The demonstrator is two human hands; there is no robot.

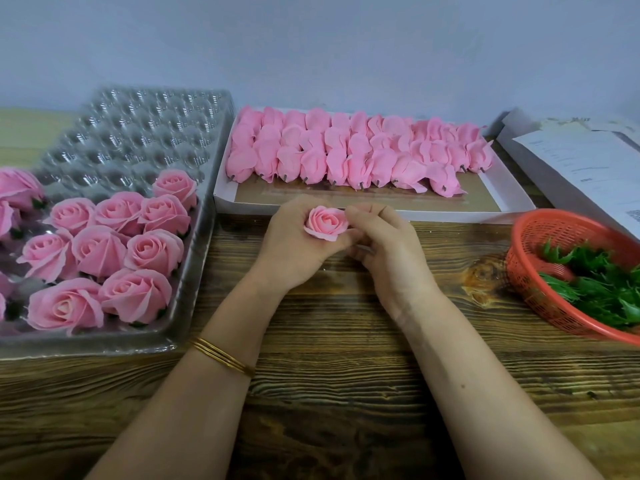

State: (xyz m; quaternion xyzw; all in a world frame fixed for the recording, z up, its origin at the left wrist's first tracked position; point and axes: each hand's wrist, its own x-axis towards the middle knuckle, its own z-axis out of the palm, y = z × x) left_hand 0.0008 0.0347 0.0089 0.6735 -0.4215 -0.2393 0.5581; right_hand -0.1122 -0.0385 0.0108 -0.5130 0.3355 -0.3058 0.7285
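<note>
A clear plastic dimpled tray (138, 133) holding pink soft roses (104, 251) fills the left of the frame, a shallow white cardboard box (239, 204) of pink rose heads (346, 157) laid on their sides lies across the upper middle just beyond the hands, and a red plastic mesh basket (540, 221) of green leaf pieces (595, 282) sits at the right edge. All rest on a dark grained wooden table (346, 341) against a pale blue-grey wall (311, 46). At centre frame the left hand (294, 247) cups a single pink rose (326, 223) in curled fingers, while the right hand (388, 254) pinches its right-hand outer petal between thumb and forefinger.
</note>
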